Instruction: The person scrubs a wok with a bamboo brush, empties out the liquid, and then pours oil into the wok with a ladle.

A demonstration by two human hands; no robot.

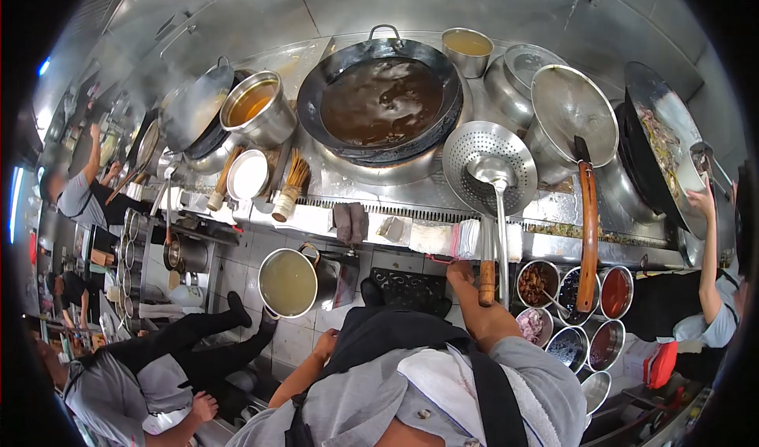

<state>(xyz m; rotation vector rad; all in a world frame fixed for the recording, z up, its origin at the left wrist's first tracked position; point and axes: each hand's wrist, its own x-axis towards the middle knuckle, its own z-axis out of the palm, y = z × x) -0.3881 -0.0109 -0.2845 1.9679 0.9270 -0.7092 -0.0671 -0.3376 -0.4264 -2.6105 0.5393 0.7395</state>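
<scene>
My right hand [460,272] is at the front edge of the stove counter, its fingers curled beside a thin red bar [437,258]. What it grips there is hidden. Low beside my dark apron [371,332] hangs my left hand [326,343]; its fingers are too small and partly hidden to read. Straight ahead, a large black wok [312,103] holds dark, shiny liquid. A perforated skimmer [486,154] with a wooden handle lies right of it, over the counter edge near my right hand. Folded white cloths [466,237] rest just above that hand.
A round strainer [573,107] with a long wooden handle spans a pot at right. Several ingredient tins [617,292] stand below it. A tall pot of cloudy liquid [288,281] is left of my legs. Co-workers [150,392] are at left and right, one beside another wok [664,131].
</scene>
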